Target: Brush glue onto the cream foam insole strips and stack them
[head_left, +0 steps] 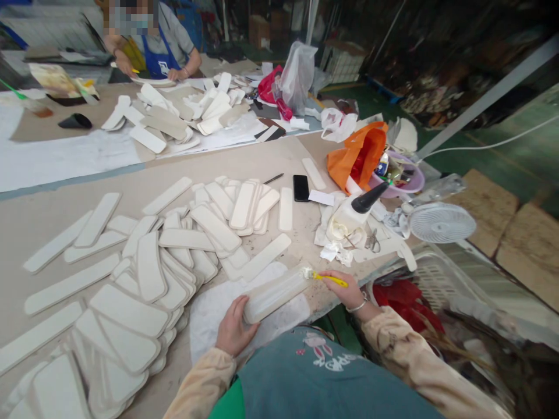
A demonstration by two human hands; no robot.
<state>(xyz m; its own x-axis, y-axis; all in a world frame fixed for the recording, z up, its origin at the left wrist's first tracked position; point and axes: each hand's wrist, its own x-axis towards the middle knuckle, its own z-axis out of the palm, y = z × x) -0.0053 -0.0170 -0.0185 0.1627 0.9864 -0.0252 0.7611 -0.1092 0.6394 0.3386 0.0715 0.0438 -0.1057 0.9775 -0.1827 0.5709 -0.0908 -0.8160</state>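
My left hand (233, 329) grips the near end of a long white strip piece (275, 294) that lies on a white sheet (209, 317) at the table's front edge. My right hand (343, 285) is closed on a yellow-handled brush (327, 278). The brush's bristles touch the far end of the strip. A white glue bottle with a black nozzle (358, 209) lies on rags just beyond my right hand.
Many white strips (174, 250) cover the table to my left in overlapping piles. A black phone (301, 187), an orange bag (360, 154), a small white fan (441, 222) and a basket (437, 279) are on the right. Across the table a person (152, 41) works.
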